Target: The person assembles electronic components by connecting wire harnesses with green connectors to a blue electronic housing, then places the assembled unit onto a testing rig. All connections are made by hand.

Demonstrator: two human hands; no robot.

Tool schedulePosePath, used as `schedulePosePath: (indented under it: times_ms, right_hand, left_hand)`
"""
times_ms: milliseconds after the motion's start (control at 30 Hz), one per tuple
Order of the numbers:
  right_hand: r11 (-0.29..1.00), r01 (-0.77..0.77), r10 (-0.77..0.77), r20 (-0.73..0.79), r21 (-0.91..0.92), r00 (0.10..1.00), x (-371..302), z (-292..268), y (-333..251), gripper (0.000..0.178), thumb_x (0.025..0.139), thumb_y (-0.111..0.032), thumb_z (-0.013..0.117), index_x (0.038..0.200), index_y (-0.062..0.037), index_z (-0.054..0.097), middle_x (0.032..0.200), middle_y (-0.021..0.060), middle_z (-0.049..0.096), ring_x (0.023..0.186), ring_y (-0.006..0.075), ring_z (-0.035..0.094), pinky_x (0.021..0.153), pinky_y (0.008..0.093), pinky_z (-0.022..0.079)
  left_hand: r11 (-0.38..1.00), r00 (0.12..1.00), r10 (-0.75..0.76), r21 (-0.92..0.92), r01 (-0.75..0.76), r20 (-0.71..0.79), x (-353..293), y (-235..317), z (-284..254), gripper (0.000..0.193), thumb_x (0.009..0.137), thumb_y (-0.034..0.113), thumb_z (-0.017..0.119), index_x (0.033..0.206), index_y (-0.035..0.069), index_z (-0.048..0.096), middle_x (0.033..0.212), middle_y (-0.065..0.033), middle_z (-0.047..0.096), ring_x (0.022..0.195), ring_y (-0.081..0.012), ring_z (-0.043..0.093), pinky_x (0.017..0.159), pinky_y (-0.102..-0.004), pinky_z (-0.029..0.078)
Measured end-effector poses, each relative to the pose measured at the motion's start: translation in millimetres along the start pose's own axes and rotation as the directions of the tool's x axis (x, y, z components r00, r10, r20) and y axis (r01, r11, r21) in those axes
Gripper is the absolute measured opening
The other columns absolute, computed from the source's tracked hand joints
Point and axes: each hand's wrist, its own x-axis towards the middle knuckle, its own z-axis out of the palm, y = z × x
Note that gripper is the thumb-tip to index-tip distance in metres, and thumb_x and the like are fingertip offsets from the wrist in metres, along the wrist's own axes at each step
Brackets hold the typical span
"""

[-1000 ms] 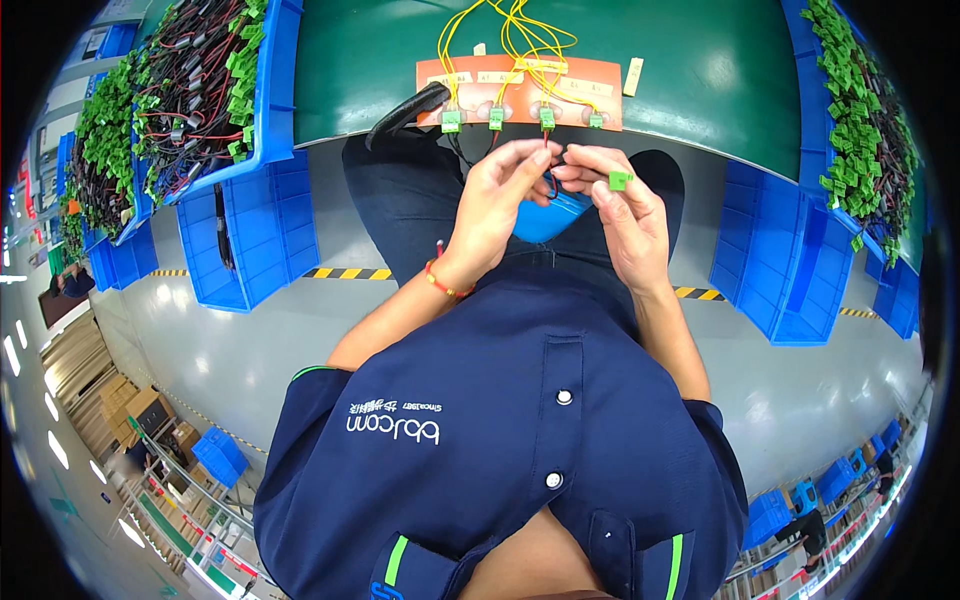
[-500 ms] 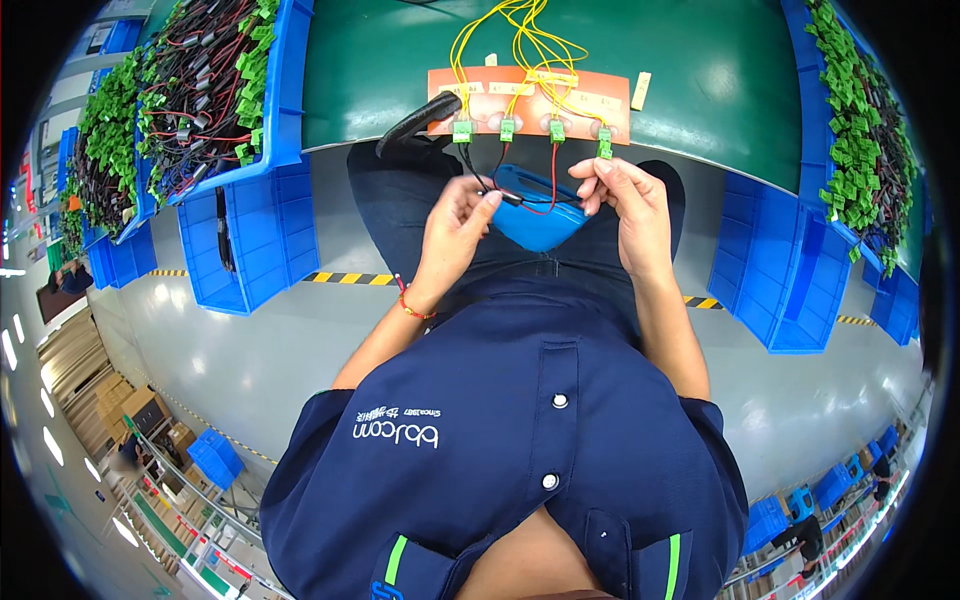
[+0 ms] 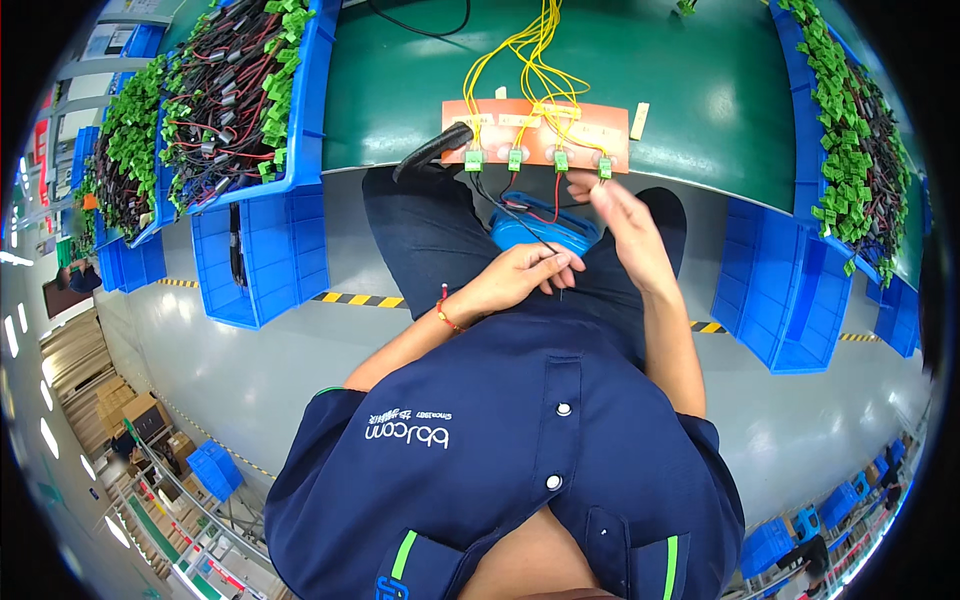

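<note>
Several green terminal plugs stand in a row along the front of an orange board (image 3: 535,147). Yellow wires (image 3: 530,45) run from its back; black and red wires hang from the plugs on the near side. My left hand (image 3: 525,274) is closed in a pinch on a black wire (image 3: 525,222), drawn toward my body below the bench edge. Just below the rightmost green terminal plug (image 3: 605,168) is my right hand (image 3: 630,232), its fingers loosely apart and slightly blurred, with nothing visible in them. Whether a fingertip touches the plug is unclear.
The board sits at the front edge of a green bench (image 3: 700,90). Blue bins of green-plugged cables stand at left (image 3: 310,100) and right (image 3: 805,110). A blue object (image 3: 540,235) is between my legs. A black sleeved cable (image 3: 432,150) lies against the board's left end.
My left hand has moved right and toward my body, drawing the black wire taut. My right hand has come off the rightmost plug and dropped slightly toward me. The view has shifted a little.
</note>
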Motion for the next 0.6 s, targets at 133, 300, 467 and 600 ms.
schedulePosePath:
  times_ms: [133, 300, 467, 600]
  right_hand:
    - [0.943, -0.026, 0.179, 0.441, -0.332, 0.879, -26.7, -28.1, 12.9, 0.060, 0.096, -0.017, 0.061, 0.147, -0.0005, 0.034, 0.106, 0.0119, 0.063, 0.102, 0.0170, 0.060, 0.093, 0.0322, 0.047]
    - [0.949, -0.310, 0.301, 0.419, -0.048, 0.857, -44.5, -44.4, 0.4, 0.031, 0.098, -0.006, 0.053, 0.129, 0.0006, 0.051, 0.077, 0.0018, 0.055, 0.070, 0.0089, 0.056, 0.067, 0.0259, 0.049]
    - [0.944, -0.149, 0.042, 0.341, 0.296, 0.939, -44.6, -46.5, -4.7, 0.029, 0.098, -0.020, 0.055, 0.113, 0.0045, 0.062, 0.079, 0.0058, 0.060, 0.073, 0.0131, 0.060, 0.078, 0.0292, 0.051]
    - [0.899, -0.230, 0.083, 0.370, 0.374, 0.926, -34.0, -25.3, -6.8, 0.035, 0.100, -0.024, 0.054, 0.115, 0.0063, 0.063, 0.078, 0.0063, 0.062, 0.075, 0.0146, 0.062, 0.081, 0.0296, 0.051]
  left_hand:
    - [0.977, 0.998, 0.053, -0.210, -0.044, 0.037, 7.3, 7.8, 5.6, 0.044, 0.105, 0.037, 0.043, 0.116, 0.000, 0.063, 0.097, -0.0067, 0.068, 0.089, -0.0120, 0.063, 0.075, -0.0258, 0.052]
    - [0.887, 0.997, -0.061, -0.461, 0.033, -0.046, 3.2, 3.7, -2.0, 0.040, 0.105, 0.035, 0.046, 0.115, 0.001, 0.063, 0.094, -0.0048, 0.067, 0.088, -0.0109, 0.063, 0.078, -0.0260, 0.051]
    - [0.862, 0.988, -0.084, -0.507, 0.008, -0.128, -2.6, -4.9, -8.6, 0.038, 0.103, 0.035, 0.049, 0.112, 0.002, 0.064, 0.092, -0.0039, 0.065, 0.086, -0.0110, 0.062, 0.078, -0.0264, 0.051]
    - [0.925, 0.967, -0.143, -0.376, 0.054, -0.212, -9.6, -9.8, -16.9, 0.029, 0.100, 0.029, 0.056, 0.111, 0.003, 0.063, 0.093, -0.0042, 0.064, 0.086, -0.0100, 0.061, 0.078, -0.0262, 0.050]
